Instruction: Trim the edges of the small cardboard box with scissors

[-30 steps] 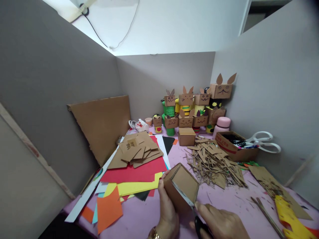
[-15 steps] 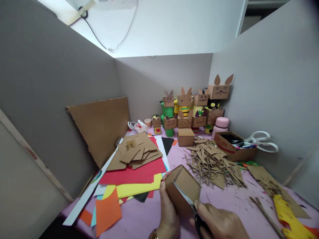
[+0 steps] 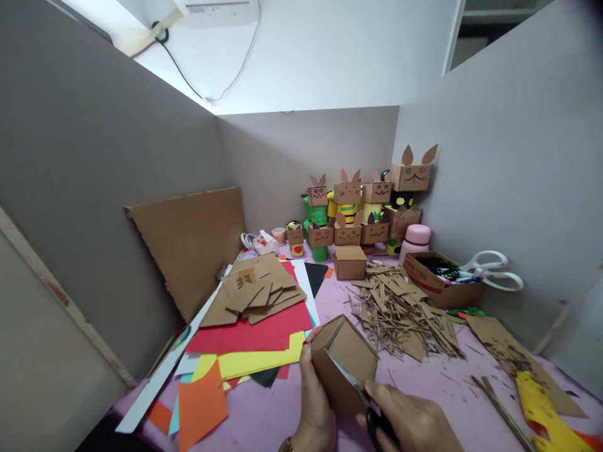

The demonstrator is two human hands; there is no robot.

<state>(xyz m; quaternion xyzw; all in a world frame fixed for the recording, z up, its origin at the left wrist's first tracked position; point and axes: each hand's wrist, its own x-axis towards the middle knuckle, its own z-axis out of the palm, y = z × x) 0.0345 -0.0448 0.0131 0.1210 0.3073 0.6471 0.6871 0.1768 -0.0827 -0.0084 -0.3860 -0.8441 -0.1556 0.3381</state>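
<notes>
A small brown cardboard box (image 3: 336, 383), tilted with one face toward me, sits in my left hand (image 3: 315, 402), whose fingers wrap its left side. My right hand (image 3: 405, 414) is closed round the black handles of a pair of scissors (image 3: 375, 428). Their blade lies along the box's near edge, close to the seam; whether it is inside the box or only against the edge I cannot tell. Beyond the box, a heap of cut cardboard strips (image 3: 400, 307) lies on the pink-purple tabletop (image 3: 330, 295).
Cardboard pieces (image 3: 254, 289) lie on coloured paper at left. Several cat-faced box figures (image 3: 348, 191) stand at the back beside a closed box (image 3: 350, 262) and pink bottle (image 3: 416, 242). At right are an open box (image 3: 438, 289) with white-handled scissors (image 3: 494, 270) and yellow felt (image 3: 541, 405).
The view has tilted slightly upward. My hands, the box and the scissors keep nearly the same pose, with the right hand shifted a little to the left.
</notes>
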